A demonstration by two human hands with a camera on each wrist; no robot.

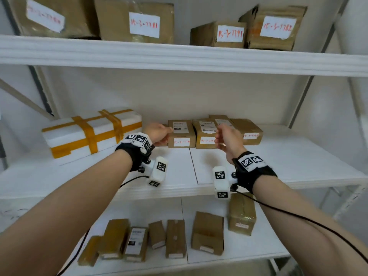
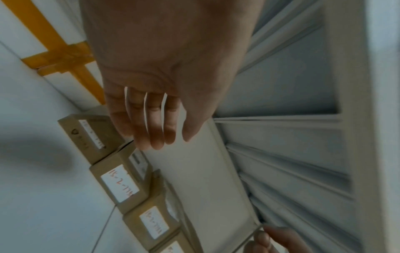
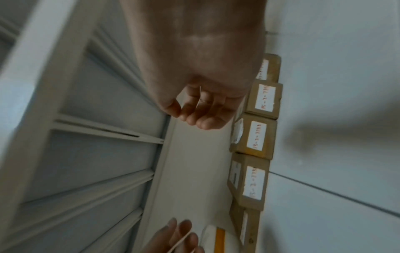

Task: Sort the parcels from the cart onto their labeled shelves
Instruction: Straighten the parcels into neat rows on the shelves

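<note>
Many parcels already shelved, none in hand, so probably well along, or between two parcels. Cart not in view, so no telling how many wait on it.

Top shelf (image 1: 179, 56): four large boxes (image 1: 135, 20), each with a white label handwritten in red, standing along the board.

Middle shelf (image 1: 298, 162): a white foam box (image 1: 91, 132) bound with yellow tape at the left; to its right, pushed toward the back, a tight row of small boxes (image 1: 181, 134), side by side and touching, red-numbered labels facing out. At least four counted in the wrist views; further ones partly hidden.

Bottom shelf (image 1: 249, 253): a looser spread of brown boxes (image 1: 207, 234), some lying flat, one upright at the right; labels too small to read.

Left hand (image 1: 158, 133) with fingers straight and close together, holding nothing, at the left end of the small row; touching the end box or just short of it, cannot tell. Right hand (image 1: 229, 138) loosely curled, also holding nothing, just in front of the row's right half.

Judging by both hands carrying nothing at the row, most likely a parcel just set there or being nudged into line. Left to do: back to the cart for whatever is there, reading each label, matching it to a shelf.
</note>
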